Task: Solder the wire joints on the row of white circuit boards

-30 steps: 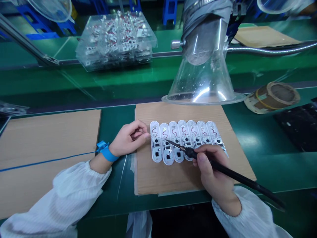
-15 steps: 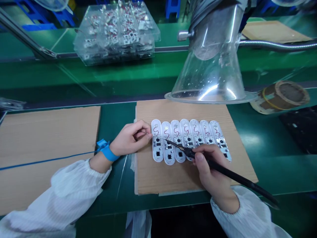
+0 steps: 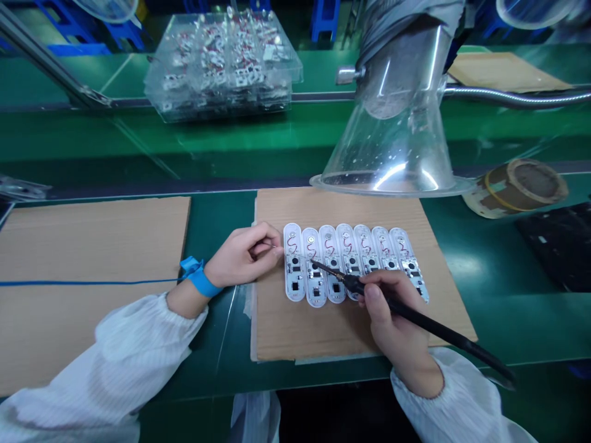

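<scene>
Green bench [image 3: 217, 221] under a clear extraction funnel [image 3: 388, 141]; a brown cardboard sheet [image 3: 309, 335] lies on it, and on the cardboard a row of seven white oval boards [image 3: 335, 292] stands side by side, the ones at the right partly hidden.

Right hand [image 3: 397, 320]: closed around the black handle of a soldering iron [image 3: 443, 329]; the tip is at the second board from the left, close to its red leads [image 3: 314, 251]; whether it touches metal, cannot tell. Left hand [image 3: 244, 255]: fingertips pinched together on a thin wire [image 3: 300, 254], which crosses the first board towards the tip; blue wrist strap [image 3: 203, 284] on that wrist, its cord [image 3: 115, 283] running off to the left.

Risks, as judged: neither hand grips the boards, so a sideways push from the iron could slide one out of line; neighbours sit very close, so a small slip of the tip could scorch the next casing or nick a lead; too much wire fed at once could leave a blob bridging nearby pads; lingering heat could lift a pad or melt the leads' insulation; a tug on the cord could jerk the left wrist and pull the wire off its spot.
</scene>
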`<state>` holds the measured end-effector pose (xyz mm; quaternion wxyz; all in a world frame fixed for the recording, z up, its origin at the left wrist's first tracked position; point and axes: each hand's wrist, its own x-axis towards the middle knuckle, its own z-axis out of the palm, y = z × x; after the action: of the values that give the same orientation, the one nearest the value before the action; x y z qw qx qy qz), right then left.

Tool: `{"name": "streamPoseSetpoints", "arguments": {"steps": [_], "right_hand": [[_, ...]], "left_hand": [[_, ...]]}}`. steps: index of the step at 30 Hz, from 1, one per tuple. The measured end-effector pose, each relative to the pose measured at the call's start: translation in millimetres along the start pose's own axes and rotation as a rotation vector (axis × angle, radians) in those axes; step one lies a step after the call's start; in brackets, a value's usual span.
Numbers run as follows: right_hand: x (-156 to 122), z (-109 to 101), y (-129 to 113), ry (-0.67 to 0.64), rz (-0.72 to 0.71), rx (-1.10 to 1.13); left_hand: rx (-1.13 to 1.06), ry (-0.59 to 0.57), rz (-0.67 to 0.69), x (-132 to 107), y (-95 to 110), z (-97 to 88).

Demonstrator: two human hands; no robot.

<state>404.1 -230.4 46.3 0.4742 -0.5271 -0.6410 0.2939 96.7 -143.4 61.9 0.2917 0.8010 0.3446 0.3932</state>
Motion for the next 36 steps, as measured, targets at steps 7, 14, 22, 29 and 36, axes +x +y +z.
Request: {"name": "streamPoseSetpoints", "arguments": {"steps": [7,14,22,29,36], "right_hand": [[8,-2,-14,0.037,-0.003,0.02],[9,17,-7,-0.005,0.001,0.034],[12,19,-11,-0.08,-0.031,-0.024],[16,19,-17,-0.077,-0.076,-0.062],[14,18,-14,-0.064,-0.085,-0.07]], "left_hand": [[0.026,0.068,-0.014,0,-2,-7.2],[0.034,0.043,-0.057,-1,-5,-12.0],[0.024,0.004,-0.033,1,-3,-9.7],[0.058,-0.03,-0.028,1,-2,-7.1],[0.045,-0.02,-0.039,0,-2,-9.1]]}}
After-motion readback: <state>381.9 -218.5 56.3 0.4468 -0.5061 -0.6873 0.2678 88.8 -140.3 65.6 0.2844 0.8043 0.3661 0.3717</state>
